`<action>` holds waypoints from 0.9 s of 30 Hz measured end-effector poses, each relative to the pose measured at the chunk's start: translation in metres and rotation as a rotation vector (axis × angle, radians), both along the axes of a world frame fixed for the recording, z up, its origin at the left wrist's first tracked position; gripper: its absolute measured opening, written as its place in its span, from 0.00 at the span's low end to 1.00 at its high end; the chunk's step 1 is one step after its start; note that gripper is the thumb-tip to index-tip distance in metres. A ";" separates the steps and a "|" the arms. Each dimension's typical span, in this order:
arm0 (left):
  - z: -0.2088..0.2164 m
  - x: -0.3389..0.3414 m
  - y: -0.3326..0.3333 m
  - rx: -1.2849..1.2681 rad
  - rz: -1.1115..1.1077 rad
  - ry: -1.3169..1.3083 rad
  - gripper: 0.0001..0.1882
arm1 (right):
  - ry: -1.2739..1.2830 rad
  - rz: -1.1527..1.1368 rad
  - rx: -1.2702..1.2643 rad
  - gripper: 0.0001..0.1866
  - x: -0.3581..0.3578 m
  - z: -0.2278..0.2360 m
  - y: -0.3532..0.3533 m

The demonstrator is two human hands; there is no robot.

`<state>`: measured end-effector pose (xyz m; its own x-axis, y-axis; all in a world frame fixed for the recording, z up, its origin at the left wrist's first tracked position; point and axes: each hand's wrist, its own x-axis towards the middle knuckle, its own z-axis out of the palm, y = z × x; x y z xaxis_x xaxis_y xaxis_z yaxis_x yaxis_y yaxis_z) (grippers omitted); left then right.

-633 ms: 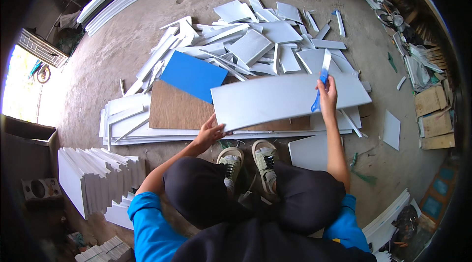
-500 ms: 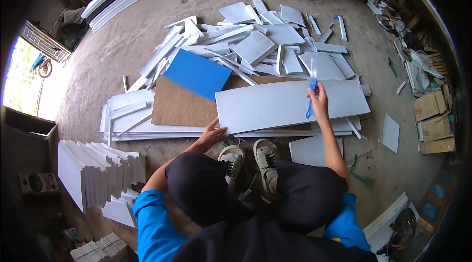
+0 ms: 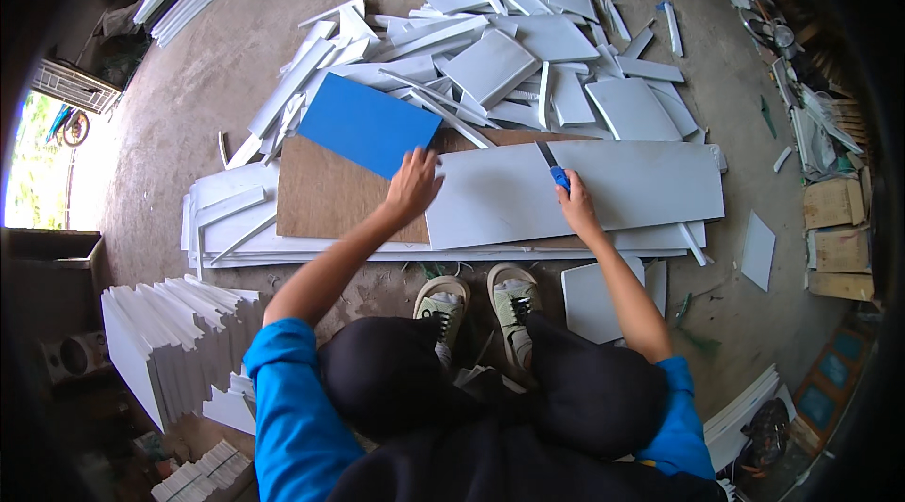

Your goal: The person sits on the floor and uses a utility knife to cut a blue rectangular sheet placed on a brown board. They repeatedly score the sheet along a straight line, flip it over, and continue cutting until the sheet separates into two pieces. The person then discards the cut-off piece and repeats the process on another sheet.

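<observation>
My right hand (image 3: 578, 205) is closed round the blue handle of a utility knife (image 3: 558, 172). Its blade points up and to the left over a long white foam-like panel (image 3: 650, 186). My left hand (image 3: 414, 186), fingers loosely apart, hovers by the panel's left end and the near right corner of a blue rectangular sheet (image 3: 368, 125); whether it touches either is unclear. Beneath the blue sheet and the white panel lies a brown board (image 3: 325, 196), resting on a stack of larger white sheets (image 3: 226, 243).
Beyond the boards spreads a heap of white offcuts (image 3: 490, 68). Stacked white pieces (image 3: 179, 342) stand at my left, with a dark box (image 3: 57, 262) behind. Cardboard (image 3: 839, 243) lines the right side. My shoes (image 3: 514, 304) are close to the near edge of the sheets.
My left hand has left the panel's near left corner and moved forward to the blue sheet's corner. The knife has come down and left, its blade now over the panel. The panel lies slightly differently.
</observation>
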<state>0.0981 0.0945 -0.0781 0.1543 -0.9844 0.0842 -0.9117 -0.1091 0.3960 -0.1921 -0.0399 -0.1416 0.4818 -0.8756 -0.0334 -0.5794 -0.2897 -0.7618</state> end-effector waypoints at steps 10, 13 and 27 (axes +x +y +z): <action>-0.035 0.010 -0.109 -0.038 -0.339 -0.095 0.18 | 0.045 -0.041 -0.072 0.19 0.008 0.006 0.007; -0.035 0.023 -0.117 -0.033 -0.410 -0.111 0.16 | 0.038 -0.057 0.043 0.19 0.012 0.013 0.004; -0.026 0.006 -0.075 -0.237 -0.002 0.041 0.31 | 0.091 -0.083 -0.074 0.20 0.017 0.009 0.003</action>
